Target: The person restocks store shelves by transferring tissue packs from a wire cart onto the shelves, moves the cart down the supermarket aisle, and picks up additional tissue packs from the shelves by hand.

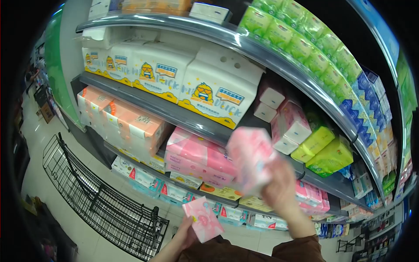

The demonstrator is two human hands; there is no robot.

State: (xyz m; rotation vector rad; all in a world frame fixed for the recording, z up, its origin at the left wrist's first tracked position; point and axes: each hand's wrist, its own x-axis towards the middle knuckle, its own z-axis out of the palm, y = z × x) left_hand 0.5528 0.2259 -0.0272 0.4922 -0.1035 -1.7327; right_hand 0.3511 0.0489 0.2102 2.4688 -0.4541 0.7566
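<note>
Low in the view, my left hand is closed on the edge of a small pink tissue pack with a pale printed pattern. Higher and to the right, my right hand grips a larger-looking pink and white tissue pack, blurred by motion. That pack is in front of the shelf, between the big pink tissue bundle and the stacked pink and white packs. Fingers behind both held packs are partly hidden.
White duck-print paper bags and peach tissue packs fill the shelves on the left. Green packs line the curved upper shelf edge. Yellow-green packs stand at right. A black wire cart is on the floor at left.
</note>
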